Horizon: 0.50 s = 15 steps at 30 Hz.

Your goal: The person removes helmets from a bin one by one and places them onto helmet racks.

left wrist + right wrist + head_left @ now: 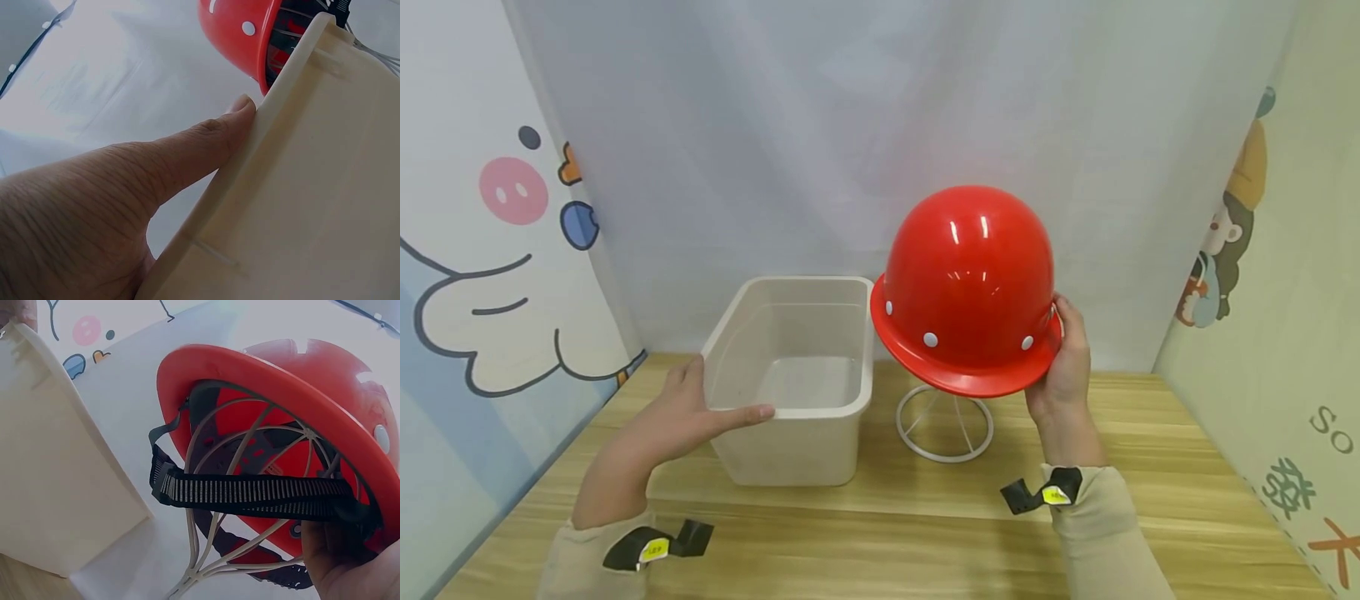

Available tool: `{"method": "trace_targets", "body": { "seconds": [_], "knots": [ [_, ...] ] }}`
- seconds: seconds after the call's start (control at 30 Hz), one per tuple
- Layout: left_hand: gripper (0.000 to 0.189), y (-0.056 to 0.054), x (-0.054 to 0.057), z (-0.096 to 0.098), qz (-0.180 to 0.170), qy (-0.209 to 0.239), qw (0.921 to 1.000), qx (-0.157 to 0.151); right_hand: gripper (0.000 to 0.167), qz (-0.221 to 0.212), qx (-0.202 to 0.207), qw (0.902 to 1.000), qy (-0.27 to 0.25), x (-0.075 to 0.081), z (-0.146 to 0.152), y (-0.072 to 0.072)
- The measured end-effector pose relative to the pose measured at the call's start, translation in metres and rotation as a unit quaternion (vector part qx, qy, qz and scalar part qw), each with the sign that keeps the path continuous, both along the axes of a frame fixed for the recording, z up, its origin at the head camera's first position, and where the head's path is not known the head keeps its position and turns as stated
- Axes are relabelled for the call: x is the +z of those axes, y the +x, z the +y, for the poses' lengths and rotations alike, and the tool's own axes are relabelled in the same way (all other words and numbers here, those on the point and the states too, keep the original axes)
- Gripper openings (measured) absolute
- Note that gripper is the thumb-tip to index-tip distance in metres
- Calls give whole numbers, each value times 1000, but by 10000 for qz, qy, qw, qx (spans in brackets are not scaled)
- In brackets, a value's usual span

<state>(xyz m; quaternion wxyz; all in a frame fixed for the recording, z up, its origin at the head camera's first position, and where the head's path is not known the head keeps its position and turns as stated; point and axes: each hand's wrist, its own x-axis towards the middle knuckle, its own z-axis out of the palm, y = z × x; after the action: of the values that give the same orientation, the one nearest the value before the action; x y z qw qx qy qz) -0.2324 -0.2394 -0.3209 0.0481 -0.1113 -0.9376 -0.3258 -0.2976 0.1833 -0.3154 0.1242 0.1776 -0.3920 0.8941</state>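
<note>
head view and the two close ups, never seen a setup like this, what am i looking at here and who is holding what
No machine here: a person works with two bare hands and wears three cameras. The wide picture comes from a camera on the head, looking down at a wooden table. The two close-ups come from cameras strapped to each wrist.

On the table stand a white plastic bin and a white wire stand. The left hand holds the bin's near rim, thumb lying along the edge; the left wrist view shows that thumb against the rim.

The right hand grips the brim of a red hard hat, which sits over the wire stand. The right wrist view looks up into the hat, showing its webbing and a black and white chin strap. Whether the hat rests on the stand or is lifted clear is hard to tell.
</note>
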Motion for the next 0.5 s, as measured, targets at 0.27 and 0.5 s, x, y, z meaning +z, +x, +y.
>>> {"method": "trace_targets", "body": {
  "seconds": [0.27, 0.5],
  "knots": [
    [108, -1, 0, 0, -30, 22, 10000, 51, 35, -438, -439, 9971, 440, -3, 8, 2],
    [109, -1, -1, -3, 109, 78, 9999, 6, 50, -741, -1174, 9568, 2556, -14, 28, 10]
  ]
}}
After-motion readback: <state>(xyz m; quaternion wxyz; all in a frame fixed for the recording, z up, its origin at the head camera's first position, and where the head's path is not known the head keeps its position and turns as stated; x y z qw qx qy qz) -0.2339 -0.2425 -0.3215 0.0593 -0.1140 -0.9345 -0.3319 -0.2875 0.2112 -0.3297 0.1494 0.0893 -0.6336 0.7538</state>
